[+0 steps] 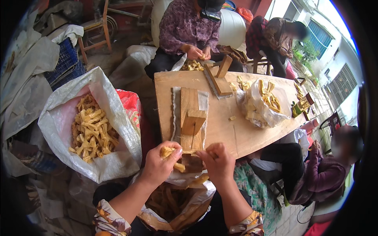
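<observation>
My left hand (159,165) is closed on a pale-yellow dried strip bundle (167,152) at the table's near edge. My right hand (216,165) pinches a strip (190,151) stretched between both hands, just below a wooden block fixture (191,102) on a cloth. Beneath my hands an open sack (206,200) holds more yellowish strips.
A large white sack (57,126) of knotted pieces stands left. The table (252,141) bears a second wooden fixture (220,84) and a plastic bag (256,114) of strips. Three other people sit working: opposite (183,29), far right (275,37), near right (321,177).
</observation>
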`<action>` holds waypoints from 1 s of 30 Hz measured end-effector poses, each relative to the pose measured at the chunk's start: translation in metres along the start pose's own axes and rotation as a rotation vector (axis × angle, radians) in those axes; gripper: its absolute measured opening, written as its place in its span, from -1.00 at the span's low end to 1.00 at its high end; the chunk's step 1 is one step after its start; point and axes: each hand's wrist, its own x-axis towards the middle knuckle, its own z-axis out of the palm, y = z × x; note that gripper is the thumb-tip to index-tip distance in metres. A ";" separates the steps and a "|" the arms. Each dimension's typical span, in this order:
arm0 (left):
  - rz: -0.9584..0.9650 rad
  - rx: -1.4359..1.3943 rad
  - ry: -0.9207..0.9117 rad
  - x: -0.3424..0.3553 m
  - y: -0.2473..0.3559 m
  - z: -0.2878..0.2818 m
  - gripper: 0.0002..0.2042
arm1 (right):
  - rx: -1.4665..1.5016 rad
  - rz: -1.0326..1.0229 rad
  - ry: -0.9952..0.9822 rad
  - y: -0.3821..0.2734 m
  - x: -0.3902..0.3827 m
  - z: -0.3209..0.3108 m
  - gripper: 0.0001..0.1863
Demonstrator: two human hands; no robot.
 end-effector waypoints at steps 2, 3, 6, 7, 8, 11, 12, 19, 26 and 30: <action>0.121 0.090 0.075 0.013 -0.019 0.002 -0.89 | -0.248 -0.072 0.108 0.012 0.010 0.007 -0.71; 0.192 0.143 0.134 0.016 -0.029 -0.002 -0.89 | -0.185 -0.060 0.131 0.018 0.015 0.007 -0.71; 0.246 0.221 0.175 0.010 -0.028 -0.014 -0.85 | -0.008 -0.079 0.162 0.025 0.012 0.002 -0.70; 0.327 0.283 0.146 0.003 -0.023 -0.016 -0.85 | 0.002 -0.196 0.151 0.021 0.002 0.002 -0.70; 0.477 0.358 0.155 -0.005 -0.018 -0.015 -0.86 | 0.020 -0.315 0.136 0.014 -0.008 0.005 -0.70; 0.606 0.432 0.029 -0.038 0.002 -0.011 -0.83 | -0.070 -0.685 -0.066 -0.007 -0.025 0.006 -0.71; 0.542 0.364 -0.045 -0.050 0.002 -0.009 -0.80 | -0.051 -0.763 -0.120 -0.006 -0.031 0.009 -0.71; -0.089 0.235 -0.328 -0.060 -0.011 -0.006 -0.76 | 0.330 -0.662 -0.512 -0.006 -0.040 -0.001 -0.81; -0.241 -0.540 -1.245 -0.077 0.008 -0.008 -0.83 | 0.689 -0.293 -0.415 -0.009 -0.027 -0.038 -0.88; 0.479 0.153 -0.728 -0.057 0.023 -0.015 -0.74 | 0.451 -0.241 -0.636 -0.015 -0.032 -0.034 -0.78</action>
